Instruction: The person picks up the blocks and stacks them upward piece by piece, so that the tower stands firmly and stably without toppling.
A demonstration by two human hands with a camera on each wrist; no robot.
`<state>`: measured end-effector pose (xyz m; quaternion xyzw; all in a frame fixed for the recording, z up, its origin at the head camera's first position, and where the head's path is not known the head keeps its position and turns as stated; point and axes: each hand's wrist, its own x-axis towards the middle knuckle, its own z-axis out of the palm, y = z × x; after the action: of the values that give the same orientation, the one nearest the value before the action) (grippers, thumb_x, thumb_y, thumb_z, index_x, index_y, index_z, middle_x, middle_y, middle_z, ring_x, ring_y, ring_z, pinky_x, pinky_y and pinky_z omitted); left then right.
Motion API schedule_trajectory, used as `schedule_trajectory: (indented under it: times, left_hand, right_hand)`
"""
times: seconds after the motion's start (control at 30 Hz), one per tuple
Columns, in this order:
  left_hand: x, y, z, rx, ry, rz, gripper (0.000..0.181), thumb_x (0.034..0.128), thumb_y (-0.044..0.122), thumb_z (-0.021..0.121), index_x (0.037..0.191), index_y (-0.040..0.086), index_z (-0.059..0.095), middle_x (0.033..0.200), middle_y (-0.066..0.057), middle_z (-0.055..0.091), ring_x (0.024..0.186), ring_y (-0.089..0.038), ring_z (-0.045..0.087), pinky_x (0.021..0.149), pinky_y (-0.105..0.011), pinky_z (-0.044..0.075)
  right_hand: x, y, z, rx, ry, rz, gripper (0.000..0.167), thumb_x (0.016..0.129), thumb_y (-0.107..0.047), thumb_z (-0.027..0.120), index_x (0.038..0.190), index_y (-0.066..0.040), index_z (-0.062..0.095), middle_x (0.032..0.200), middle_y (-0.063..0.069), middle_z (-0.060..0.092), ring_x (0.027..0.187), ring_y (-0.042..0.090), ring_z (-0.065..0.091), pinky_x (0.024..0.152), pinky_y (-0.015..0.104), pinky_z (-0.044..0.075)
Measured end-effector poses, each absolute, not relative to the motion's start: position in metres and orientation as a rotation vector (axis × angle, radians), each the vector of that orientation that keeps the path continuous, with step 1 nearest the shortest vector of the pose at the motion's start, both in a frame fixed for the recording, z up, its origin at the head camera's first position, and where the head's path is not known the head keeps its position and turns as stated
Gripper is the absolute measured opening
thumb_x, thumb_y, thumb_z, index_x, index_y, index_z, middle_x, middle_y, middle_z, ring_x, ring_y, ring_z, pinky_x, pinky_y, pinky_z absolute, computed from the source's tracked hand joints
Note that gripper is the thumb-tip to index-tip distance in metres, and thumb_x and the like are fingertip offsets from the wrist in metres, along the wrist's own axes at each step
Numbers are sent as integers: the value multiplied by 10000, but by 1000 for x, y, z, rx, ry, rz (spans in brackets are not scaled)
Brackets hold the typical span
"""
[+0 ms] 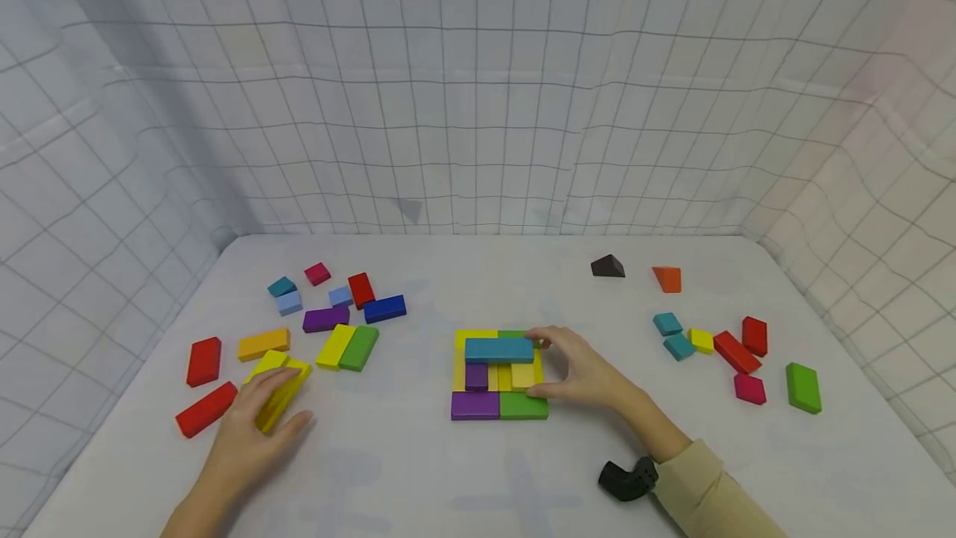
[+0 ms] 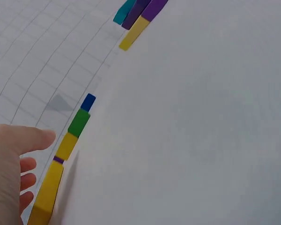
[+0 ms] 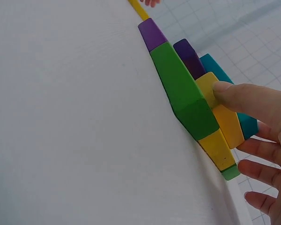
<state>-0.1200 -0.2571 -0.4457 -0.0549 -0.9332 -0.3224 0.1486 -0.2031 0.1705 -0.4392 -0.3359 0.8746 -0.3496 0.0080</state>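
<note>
A white gridded sheet (image 1: 478, 106) hung behind and beside the pale counter (image 1: 418, 463), where coloured blocks (image 1: 384, 309) lay scattered left and right. Between them, before the person, sat the stack (image 1: 497, 377): yellow, green and purple pieces low down, with a teal bar (image 1: 499, 350) lying flat across the top. The right hand (image 1: 586, 372) had its fingers curled round the stack's right side, thumb against the small yellow block (image 1: 522, 376), fingertips by the teal bar's end. Away on the other side, the left hand (image 1: 250, 422) arched over a long yellow bar (image 1: 282, 399), its fingers loose and its thumb standing clear; I couldn't tell whether the fingertips bore on it. The pieces looked like painted wood, so I judged them light, stiff, hard to break and a touch slippery on their smooth faces. The yellow bar seemed best pinched across its narrow width at mid-length. The stack asked for more care, since nothing appeared to bind it and a nudge could slide the teal bar; a gentle squeeze low on opposite sides would suit it.
</note>
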Motion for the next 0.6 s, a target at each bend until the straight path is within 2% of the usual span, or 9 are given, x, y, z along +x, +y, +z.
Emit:
schedule_trajectory:
  times: [0.07,0.1,0.13,0.23,0.5,0.53,0.6]
  left_hand:
    - [-112,-267,-449,-93,-2659,-863,527,715,179,780,1175,42,562,1164,-141,519,1066,-300,457,833,-30,357]
    - [-109,-271,-451,-67,-2643,-843,520,704,163,787,1159,33,569,1154,-146,518,1057,-302,452,803,34,268]
    - [-106,-274,-453,-49,-2627,-827,517,693,145,793,1146,23,576,1144,-151,516,1047,-305,447,773,67,173]
    - [-100,-281,-458,-24,-2589,-773,503,656,90,806,1099,-12,591,1109,-165,515,1019,-315,439,780,76,125]
    - [-97,-287,-464,19,-2598,-685,487,602,70,829,1029,-31,619,987,-157,549,884,-275,468,720,77,174]
    - [-97,-286,-464,31,-2607,-681,483,604,75,829,1029,-31,624,980,-164,559,879,-279,467,737,48,267]
    - [-98,-285,-464,55,-2631,-668,475,618,101,827,1034,-24,633,975,-169,583,883,-283,464,703,-1,329]
  right_hand:
    - [-203,171,-440,-1049,2732,-1093,699,718,-348,770,1286,-89,456,1198,-20,525,1037,163,466,911,398,420]
    - [-204,171,-440,-1046,2732,-1094,700,716,-345,772,1286,-90,456,1197,-21,525,1038,162,465,912,397,419]
    - [-204,171,-440,-1045,2732,-1089,701,717,-349,771,1287,-90,455,1197,-24,524,1040,159,465,912,394,420]
    - [-204,171,-440,-1047,2730,-1093,701,720,-355,768,1288,-90,454,1198,-23,523,1039,161,465,910,395,420]
    - [-204,171,-441,-1048,2728,-1095,700,722,-367,763,1286,-87,459,1196,-25,524,1036,165,466,910,400,418]
    - [-204,171,-441,-1046,2729,-1095,699,722,-372,762,1287,-92,459,1197,-26,524,1037,163,465,910,399,418]
    - [-204,171,-441,-1038,2732,-1093,696,723,-378,760,1287,-104,459,1198,-30,523,1037,160,464,910,397,419]
